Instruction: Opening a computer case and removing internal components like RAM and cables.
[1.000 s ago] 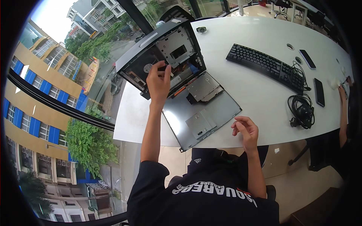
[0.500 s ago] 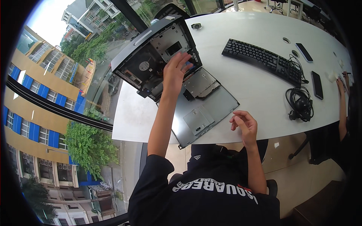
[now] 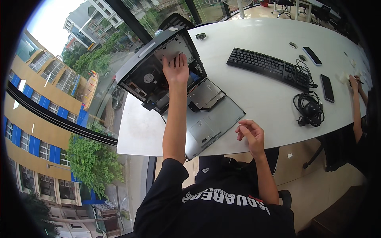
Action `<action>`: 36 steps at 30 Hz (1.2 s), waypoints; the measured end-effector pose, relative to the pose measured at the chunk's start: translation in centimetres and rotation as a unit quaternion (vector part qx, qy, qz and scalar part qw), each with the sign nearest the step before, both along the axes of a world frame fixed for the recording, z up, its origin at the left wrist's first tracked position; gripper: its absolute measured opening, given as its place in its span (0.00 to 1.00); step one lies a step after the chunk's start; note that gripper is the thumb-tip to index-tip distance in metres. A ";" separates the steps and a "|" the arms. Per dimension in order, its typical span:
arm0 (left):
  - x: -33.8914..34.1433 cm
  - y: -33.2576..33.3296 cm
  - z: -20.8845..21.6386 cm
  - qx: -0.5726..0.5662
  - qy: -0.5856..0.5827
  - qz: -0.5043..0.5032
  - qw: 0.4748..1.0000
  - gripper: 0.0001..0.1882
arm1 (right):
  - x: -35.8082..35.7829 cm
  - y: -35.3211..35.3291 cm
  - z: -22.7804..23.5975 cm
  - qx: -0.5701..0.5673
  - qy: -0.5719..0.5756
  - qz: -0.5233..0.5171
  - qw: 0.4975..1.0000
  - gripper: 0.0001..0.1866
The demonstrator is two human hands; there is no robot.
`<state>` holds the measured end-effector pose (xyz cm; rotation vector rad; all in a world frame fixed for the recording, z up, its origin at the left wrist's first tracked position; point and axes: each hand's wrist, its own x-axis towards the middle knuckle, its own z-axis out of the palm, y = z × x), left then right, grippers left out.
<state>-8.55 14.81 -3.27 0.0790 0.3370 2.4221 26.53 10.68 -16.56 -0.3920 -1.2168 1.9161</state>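
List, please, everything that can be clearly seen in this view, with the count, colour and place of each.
computer case: 1, black and grey, table's left part, open
metal panel: 1, silver, on the person's side of the case
flat part: 1, silver and black, on the panel
keyboard: 1, black, right of the case
phones: 2, dark, near the keyboard's right end
cable bundle: 1, black, table's right part
watch-like item: 1, dark, beyond the case
table: 1, white, centre
chairs: several, dark, around and behind
buildings: several, yellow, white, blue, outside
trees: several, green, outside
co-worker's hand: at least 1, bare, right edge
shirt: 1, black, bottom
left grip: 1, bare, at the case
right grip: 1, bare, beside the panel
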 end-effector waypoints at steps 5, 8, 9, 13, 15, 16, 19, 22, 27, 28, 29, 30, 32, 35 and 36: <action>0.1 0.6 0.2 -0.027 -0.024 0.008 0.999 0.35 | -0.1 0.1 0.0 0.002 -0.004 -0.010 1.000 0.11; 0.2 0.4 -0.1 -0.047 -0.033 0.012 0.998 0.34 | 0.0 -0.1 0.1 -0.005 -0.004 -0.009 1.000 0.11; -0.2 0.3 0.1 -0.046 -0.027 0.018 0.998 0.34 | -0.3 0.0 0.2 -0.002 -0.004 -0.005 1.000 0.11; -0.1 0.1 -0.4 -0.032 -0.001 0.013 0.999 0.37 | -0.3 0.1 0.2 -0.001 -0.007 -0.001 1.000 0.11; 0.5 0.2 -0.3 -0.027 -0.003 0.019 0.999 0.39 | -0.2 0.1 0.2 -0.001 -0.008 -0.004 1.000 0.11; 0.9 0.2 -0.1 -0.022 -0.005 0.025 0.999 0.41 | -0.2 0.0 0.2 -0.001 -0.009 -0.008 1.000 0.11; 2.0 -0.5 0.4 0.038 -0.058 0.013 0.998 0.45 | -0.1 0.3 -0.3 -0.002 -0.001 0.001 1.000 0.11; 1.0 -0.3 -0.3 0.038 -0.078 0.009 0.996 0.45 | 0.0 0.0 -0.1 -0.002 -0.001 0.003 1.000 0.12; -0.7 0.8 -0.2 0.051 -0.143 0.021 0.988 0.33 | -0.2 -0.2 0.3 -0.002 -0.008 -0.005 1.000 0.10; -0.8 0.9 0.0 0.058 -0.156 0.018 0.986 0.29 | -0.2 -0.2 0.4 -0.004 -0.007 -0.006 1.000 0.10; -0.8 1.1 0.2 0.060 -0.157 0.020 0.986 0.29 | -0.1 -0.1 0.2 -0.003 -0.008 -0.004 1.000 0.10; -0.7 1.4 0.5 0.066 -0.155 0.034 0.985 0.28 | 0.0 0.1 0.0 -0.005 -0.007 0.000 1.000 0.11; -0.3 1.6 1.0 0.073 -0.154 0.046 0.984 0.27 | 0.0 0.2 -0.3 -0.004 -0.006 0.004 1.000 0.12; 0.3 1.7 1.4 0.055 -0.164 0.063 0.983 0.25 | -0.1 0.2 -0.3 0.007 -0.008 -0.001 1.000 0.12; -0.3 1.5 1.2 0.055 -0.153 0.061 0.985 0.29 | -0.2 0.2 -0.1 0.002 -0.007 0.001 1.000 0.11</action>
